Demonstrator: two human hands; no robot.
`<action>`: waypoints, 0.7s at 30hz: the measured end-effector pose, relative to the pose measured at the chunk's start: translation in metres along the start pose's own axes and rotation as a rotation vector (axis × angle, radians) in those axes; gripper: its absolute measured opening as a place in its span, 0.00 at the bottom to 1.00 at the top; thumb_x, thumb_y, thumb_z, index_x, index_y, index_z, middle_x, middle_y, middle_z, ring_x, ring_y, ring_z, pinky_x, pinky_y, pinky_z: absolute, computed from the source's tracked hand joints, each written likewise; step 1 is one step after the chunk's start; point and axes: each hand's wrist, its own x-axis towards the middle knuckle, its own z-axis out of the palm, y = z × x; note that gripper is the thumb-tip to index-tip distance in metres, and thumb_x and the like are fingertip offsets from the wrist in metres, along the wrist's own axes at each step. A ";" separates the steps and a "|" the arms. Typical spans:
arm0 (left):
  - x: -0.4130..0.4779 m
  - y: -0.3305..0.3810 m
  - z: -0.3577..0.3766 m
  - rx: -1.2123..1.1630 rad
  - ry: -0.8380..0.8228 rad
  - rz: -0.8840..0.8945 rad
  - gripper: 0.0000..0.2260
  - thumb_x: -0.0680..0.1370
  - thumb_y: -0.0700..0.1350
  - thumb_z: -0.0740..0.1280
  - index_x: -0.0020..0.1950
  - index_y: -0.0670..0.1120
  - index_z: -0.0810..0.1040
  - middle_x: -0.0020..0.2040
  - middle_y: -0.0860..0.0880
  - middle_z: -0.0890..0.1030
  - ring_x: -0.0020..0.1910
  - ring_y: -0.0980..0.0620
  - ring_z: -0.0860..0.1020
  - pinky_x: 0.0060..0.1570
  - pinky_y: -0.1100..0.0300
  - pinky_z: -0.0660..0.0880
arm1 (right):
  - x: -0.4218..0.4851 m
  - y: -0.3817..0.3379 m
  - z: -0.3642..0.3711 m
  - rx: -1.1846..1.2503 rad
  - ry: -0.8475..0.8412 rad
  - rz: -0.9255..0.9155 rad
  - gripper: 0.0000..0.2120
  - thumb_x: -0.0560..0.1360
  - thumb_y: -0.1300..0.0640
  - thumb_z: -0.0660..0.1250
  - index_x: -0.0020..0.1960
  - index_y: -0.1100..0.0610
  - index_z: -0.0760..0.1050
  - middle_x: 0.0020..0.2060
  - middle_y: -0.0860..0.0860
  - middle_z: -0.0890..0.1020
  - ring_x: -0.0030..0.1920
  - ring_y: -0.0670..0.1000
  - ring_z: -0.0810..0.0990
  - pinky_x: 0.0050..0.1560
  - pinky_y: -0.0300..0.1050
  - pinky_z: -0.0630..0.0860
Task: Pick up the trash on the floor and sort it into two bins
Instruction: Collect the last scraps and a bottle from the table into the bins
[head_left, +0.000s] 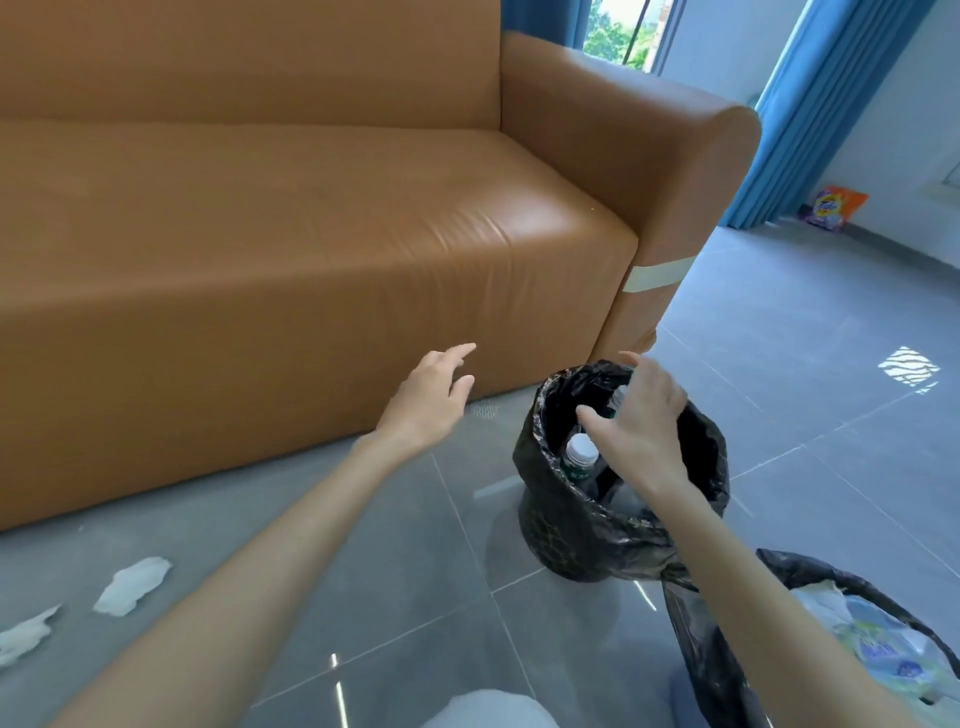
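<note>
Head view. Risk, my call: right hand snags loose liner on exit and tips bottle bin, spilling bottle. Tissues on floor near left; mis-sort if dropped here, not in near-right bin. Both hands: fingers apart, gripping nothing I can see. Left hand in air before sofa.

Single view, so no overlap to log. Your head camera sits above and behind both forearms, wide-angle, pitched forward and down. Left hand and right hand fall mid-frame, close. Beyond the left hand: tan leather sofa, near. Under the right hand: round black-lined bin, mouth seen from above.
</note>
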 end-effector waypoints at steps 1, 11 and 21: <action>-0.005 -0.010 -0.012 0.013 0.017 -0.019 0.19 0.81 0.47 0.57 0.73 0.54 0.64 0.65 0.50 0.71 0.59 0.48 0.74 0.63 0.52 0.69 | -0.002 -0.016 0.002 0.027 -0.018 -0.041 0.30 0.72 0.53 0.69 0.70 0.56 0.61 0.66 0.54 0.68 0.70 0.57 0.59 0.66 0.49 0.63; -0.105 -0.115 -0.113 -0.003 0.204 -0.253 0.18 0.81 0.45 0.57 0.72 0.50 0.66 0.61 0.52 0.75 0.54 0.51 0.75 0.59 0.56 0.69 | -0.054 -0.165 0.091 0.010 -0.366 -0.395 0.20 0.75 0.54 0.64 0.67 0.51 0.66 0.61 0.48 0.73 0.62 0.53 0.69 0.51 0.47 0.69; -0.291 -0.248 -0.127 -0.085 0.387 -0.647 0.16 0.79 0.39 0.60 0.68 0.43 0.70 0.56 0.45 0.78 0.53 0.46 0.78 0.53 0.59 0.70 | -0.157 -0.255 0.212 -0.162 -0.870 -0.620 0.16 0.75 0.55 0.63 0.62 0.50 0.72 0.58 0.49 0.77 0.61 0.52 0.74 0.55 0.46 0.71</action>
